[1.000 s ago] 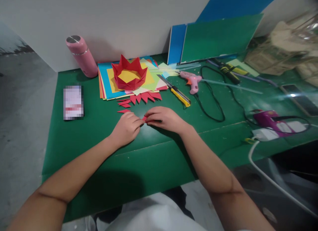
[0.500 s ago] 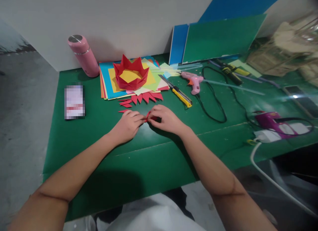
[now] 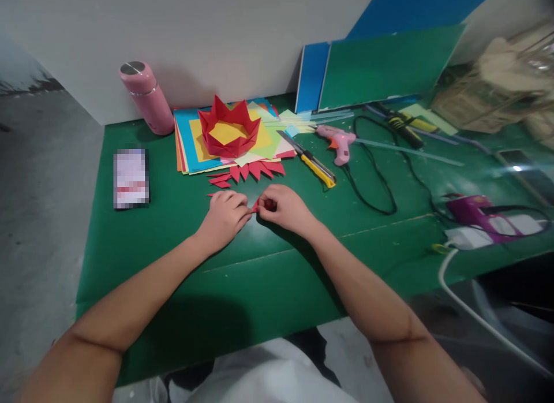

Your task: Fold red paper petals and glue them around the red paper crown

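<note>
Green surface [image 3: 268, 287], running left to right against a pale wall [image 3: 216, 33], with a green board [image 3: 389, 71] propped at the far right of centre. Near the middle, a small folded red paper piece [image 3: 255, 205] sits between two bare hands. The left hand [image 3: 225, 218] pinches its left end between thumb and fingers; the right hand [image 3: 283, 206] grasps its right end, fingers curled round to the thumb. Just beyond them lies a row of pointed red pieces [image 3: 255, 171]. Farther back, a red paper ring with tall points [image 3: 212, 146] rests on a stack of coloured paper [image 3: 183, 146]. At far left stands a pink flask [image 3: 153, 108]; nearer, a flat rectangular item [image 3: 131, 175] is blurred out. Right of the stack lie a yellow-handled utility knife [image 3: 320, 171] and a pink glue gun [image 3: 343, 142] with a black cord [image 3: 385, 213]. Farther right is a purple box [image 3: 470, 209].
</note>
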